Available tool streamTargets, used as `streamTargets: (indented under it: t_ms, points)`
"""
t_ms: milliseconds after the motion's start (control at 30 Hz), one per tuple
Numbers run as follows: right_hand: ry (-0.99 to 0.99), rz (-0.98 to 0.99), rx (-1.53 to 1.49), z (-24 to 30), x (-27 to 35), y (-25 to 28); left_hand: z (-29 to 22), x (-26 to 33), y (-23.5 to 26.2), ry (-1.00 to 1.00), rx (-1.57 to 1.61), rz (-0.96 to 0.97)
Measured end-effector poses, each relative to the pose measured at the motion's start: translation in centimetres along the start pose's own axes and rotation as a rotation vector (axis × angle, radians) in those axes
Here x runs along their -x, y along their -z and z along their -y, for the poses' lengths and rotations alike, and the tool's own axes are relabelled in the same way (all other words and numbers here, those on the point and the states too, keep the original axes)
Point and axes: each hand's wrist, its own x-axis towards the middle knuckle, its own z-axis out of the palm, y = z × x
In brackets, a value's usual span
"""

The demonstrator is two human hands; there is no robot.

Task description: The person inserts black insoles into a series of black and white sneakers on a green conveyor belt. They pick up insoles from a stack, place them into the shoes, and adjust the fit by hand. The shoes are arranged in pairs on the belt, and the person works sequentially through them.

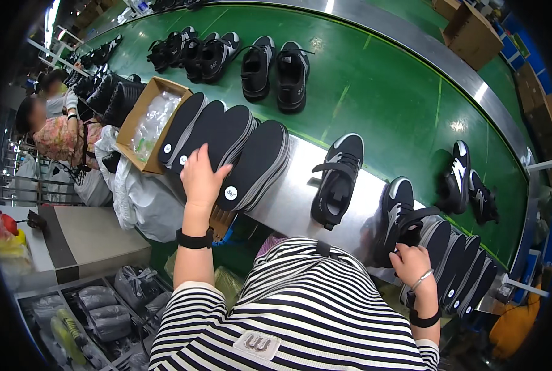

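My left hand (202, 176) rests at the heel ends of several stacks of black insoles, fingers spread. The nearest stack (257, 157) has grey layered edges and a round white label at its heel, beside my thumb. At the right, my right hand (410, 263) has its fingers curled on the heel of a black sneaker (397, 204) with a grey toe, its strap sticking out sideways. Its fingertips are partly hidden at the shoe's opening. Between my hands, another black sneaker (341, 179) stands on the metal ledge (297, 201), its strap undone.
More insole stacks (435, 241) lie right of my right hand. A cardboard box (127, 133) of clear plastic packets stands left. The green conveyor belt (375, 105) carries several black sneakers (293, 77). Crates of wrapped shoes (106, 309) sit lower left; people (56, 130) are beyond.
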Motion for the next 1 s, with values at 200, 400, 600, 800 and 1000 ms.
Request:
streamTargets:
  t_ms: [200, 400, 600, 800, 1000]
  points:
    - [0.24, -0.317, -0.168, 2.7, -0.9, 4.5, 2.0, -0.4, -0.9, -0.027, 0.265, -0.129]
    - [0.406, -0.326, -0.462, 5.7, -3.9, 5.2, -1.5, -0.5, 0.6, 0.078, 0.319, -0.345]
    - [0.367, -0.202, -0.443, 5.4, -3.6, 3.3, 1.5, -1.0, -2.8, 0.103, 0.253, -0.208]
    - [0.366, -0.271, -0.621, 5.7, -3.9, 3.1, -3.3, 0.0, 1.6, 0.164, 1.242, -0.269]
    - [0.491, -0.262, -1.264, 9.1, -5.2, 2.8, -15.8, 7.3, 3.0, -0.216, 0.911, 0.363]
